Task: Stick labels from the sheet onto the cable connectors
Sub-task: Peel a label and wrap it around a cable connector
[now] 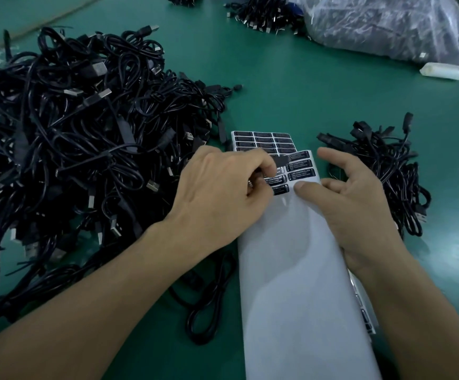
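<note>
In the head view, the left hand (223,190) at mid-frame has its fingers curled tight and pinches a small black piece (281,161) over the printed end of the label sheet (302,270). Whether that piece is a peeled label or a connector's end cannot be told. The right hand (357,207) lies loosely spread on the sheet's right edge. Its thumb (305,189) presses the paper down, the index finger is lifted, and it grips nothing. The step in hand looks like lifting one label free. To do it well, the thumb should hold the backing down close to the label being taken, so that the paper does not rise with it. The label should come away slowly from one corner, with its sticky side kept off the fingertips and off the neighbouring labels (301,164). It should then be set square on the connector and rubbed flat. Counted: two hands; two sheets, the curled one held and a second sheet (261,139) lying flat just beyond it, showing roughly a dozen labels in three columns; and about five labels readable on the held sheet. There are three cable heaps on the green table (291,86): a large pile (72,133) at left, a smaller pile (387,171) at right and a third pile (264,17) at top centre. There are also one loose cable (209,314) at lower centre and one plastic bag (387,26) at upper right.
</note>
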